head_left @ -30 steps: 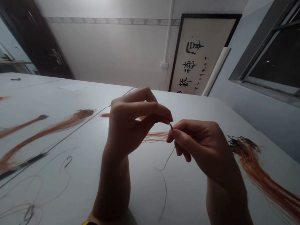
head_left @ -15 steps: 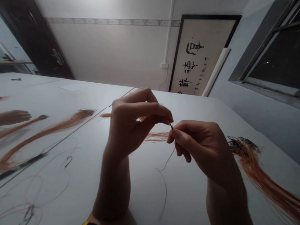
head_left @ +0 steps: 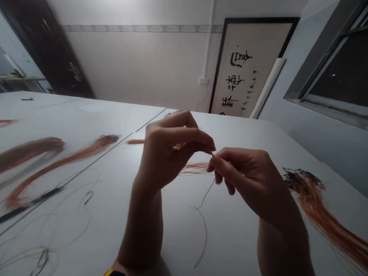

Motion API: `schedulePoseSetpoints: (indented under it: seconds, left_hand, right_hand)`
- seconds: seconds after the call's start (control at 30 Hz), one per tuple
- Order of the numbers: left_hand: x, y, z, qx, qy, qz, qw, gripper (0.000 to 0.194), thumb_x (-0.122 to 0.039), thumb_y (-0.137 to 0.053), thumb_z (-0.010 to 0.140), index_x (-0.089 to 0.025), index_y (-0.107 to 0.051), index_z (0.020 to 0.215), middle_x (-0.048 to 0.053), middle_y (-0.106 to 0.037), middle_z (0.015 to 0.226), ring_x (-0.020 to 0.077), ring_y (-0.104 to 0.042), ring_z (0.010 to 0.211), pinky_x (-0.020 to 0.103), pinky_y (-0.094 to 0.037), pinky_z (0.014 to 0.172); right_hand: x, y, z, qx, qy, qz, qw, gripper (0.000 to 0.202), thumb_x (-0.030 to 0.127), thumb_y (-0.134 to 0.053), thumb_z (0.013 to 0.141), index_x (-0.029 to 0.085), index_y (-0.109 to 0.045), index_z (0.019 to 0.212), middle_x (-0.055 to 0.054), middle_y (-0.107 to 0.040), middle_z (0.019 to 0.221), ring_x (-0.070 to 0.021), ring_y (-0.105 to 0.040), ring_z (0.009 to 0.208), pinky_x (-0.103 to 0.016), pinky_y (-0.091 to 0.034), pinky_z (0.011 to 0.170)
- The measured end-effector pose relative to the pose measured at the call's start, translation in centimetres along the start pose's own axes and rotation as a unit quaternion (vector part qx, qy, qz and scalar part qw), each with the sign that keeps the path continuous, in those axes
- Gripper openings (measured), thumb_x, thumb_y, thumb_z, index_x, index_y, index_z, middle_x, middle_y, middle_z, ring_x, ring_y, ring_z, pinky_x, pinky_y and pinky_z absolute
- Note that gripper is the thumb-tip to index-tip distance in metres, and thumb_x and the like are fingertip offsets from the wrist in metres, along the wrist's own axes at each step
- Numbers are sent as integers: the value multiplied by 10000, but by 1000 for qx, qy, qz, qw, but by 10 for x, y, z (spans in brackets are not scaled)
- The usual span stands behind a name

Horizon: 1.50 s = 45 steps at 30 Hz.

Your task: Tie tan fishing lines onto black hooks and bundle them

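Between the fingertips of my two hands is a small dark fish hook [head_left: 213, 154], mostly hidden by the fingers. My left hand [head_left: 168, 153] is closed in a pinch at its upper end. My right hand [head_left: 246, 172] grips the lower part between thumb and forefinger. A thin line [head_left: 204, 219] hangs below the right fingers, with a small loop and a curved tail. Behind the hands, an orange bundle of lines [head_left: 193, 168] lies on the white table [head_left: 228, 244]. To the right rests a large bundle of orange lines [head_left: 323, 219] with black hooks [head_left: 303, 179] massed at its end.
Left of my arm lie a loose hook [head_left: 88, 197], tangled lines with a hook [head_left: 42, 260] and a dark rod [head_left: 27, 207]. Another hooked orange bundle [head_left: 71, 154] curves across the table seam. Another person's hand [head_left: 47, 143] reaches in from the left.
My hands keep the same pinch on the fish hook, with only a slight shift. The other person's hand has moved right, over an orange bundle. The view has shifted slightly.
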<state>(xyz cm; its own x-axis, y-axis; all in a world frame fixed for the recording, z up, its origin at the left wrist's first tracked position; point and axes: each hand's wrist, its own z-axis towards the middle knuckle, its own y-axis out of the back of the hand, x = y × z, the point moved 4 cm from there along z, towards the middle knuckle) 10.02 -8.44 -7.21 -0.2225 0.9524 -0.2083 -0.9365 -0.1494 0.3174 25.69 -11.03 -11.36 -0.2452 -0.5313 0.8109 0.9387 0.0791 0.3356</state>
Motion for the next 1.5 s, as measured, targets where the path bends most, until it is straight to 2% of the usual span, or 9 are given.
schedulePoseSetpoints:
  seconds: [0.2, 0.4, 0.53, 0.83, 1.03, 1.2, 1.33, 1.43, 1.5]
  left_hand:
    - [14, -14, -6, 165, 63, -10, 984, 75, -145, -739, 815, -211, -734, 848, -21, -635, 694, 75, -587, 661, 214, -488, 633]
    - [5, -21, -2, 188, 112, -135, 966, 130, -161, -761, 801, -202, -681, 895, -29, -659, 739, 88, -644, 726, 241, -537, 766]
    - [-3, -21, 12, 217, 112, -94, 965, 235, -134, -793, 761, -221, -672, 942, -54, -652, 684, 106, -652, 744, 285, -509, 867]
    - [-43, -11, 35, 329, 82, 18, 940, 378, -168, -787, 766, -261, -660, 1110, -47, -652, 683, 124, -654, 745, 268, -523, 757]
    - [-35, -19, 46, 395, 103, 48, 912, 410, -174, -771, 773, -255, -655, 1158, -47, -669, 708, 93, -622, 702, 211, -489, 669]
    - [-14, -34, 53, 417, 133, -34, 899, 398, -135, -761, 772, -165, -649, 1152, -19, -667, 701, 106, -646, 792, 271, -496, 917]
    - [3, -43, 55, 414, 150, -77, 894, 371, -176, -767, 780, -162, -643, 1129, -3, -662, 748, 129, -653, 833, 311, -492, 945]
    - [18, -50, 45, 341, 200, -118, 911, 588, -195, -818, 728, -228, -564, 1257, 50, -634, 1083, 161, -614, 1024, 298, -482, 944]
    - [30, -61, 29, 274, 280, -217, 894, 810, -241, -824, 731, -310, -387, 1409, 92, -506, 1332, 197, -555, 1164, 301, -476, 943]
  right_hand:
    - [-10, 17, 3, -109, 16, -94, 989, 134, 267, -779, 789, 227, -710, 897, 40, -654, 738, -64, -495, 490, -203, -376, 453]
    - [-11, 23, 0, -66, 37, -71, 995, 97, 301, -757, 814, 209, -734, 832, 42, -556, 520, -84, -485, 458, -217, -379, 456]
    - [-10, 26, -1, -49, 45, -9, 998, 144, 316, -715, 857, 191, -704, 786, 46, -532, 508, -67, -491, 449, -185, -368, 437]
    - [-8, 19, 0, 111, 22, 185, 976, 100, 242, -734, 844, 154, -719, 800, 37, -572, 578, -40, -498, 448, -177, -325, 418]
    - [-20, 20, 12, 150, 36, 243, 958, 109, 260, -719, 855, 158, -725, 820, 50, -534, 529, -40, -483, 423, -182, -307, 418]
    - [-33, 27, 22, 139, 38, 266, 953, 115, 264, -742, 824, 153, -721, 803, 16, -615, 641, -36, -492, 426, -172, -331, 394]
    - [-39, 36, 26, 109, 37, 259, 959, 119, 265, -739, 824, 148, -718, 813, 15, -611, 639, -39, -501, 424, -167, -335, 384]
    - [-39, 49, 27, 54, 47, 234, 970, 124, 256, -738, 817, 140, -711, 785, 15, -614, 628, -39, -506, 419, -167, -338, 384]
    - [-40, 61, 26, -3, 57, 217, 974, 105, 230, -729, 811, 138, -701, 770, 16, -619, 630, -38, -505, 420, -167, -338, 381]
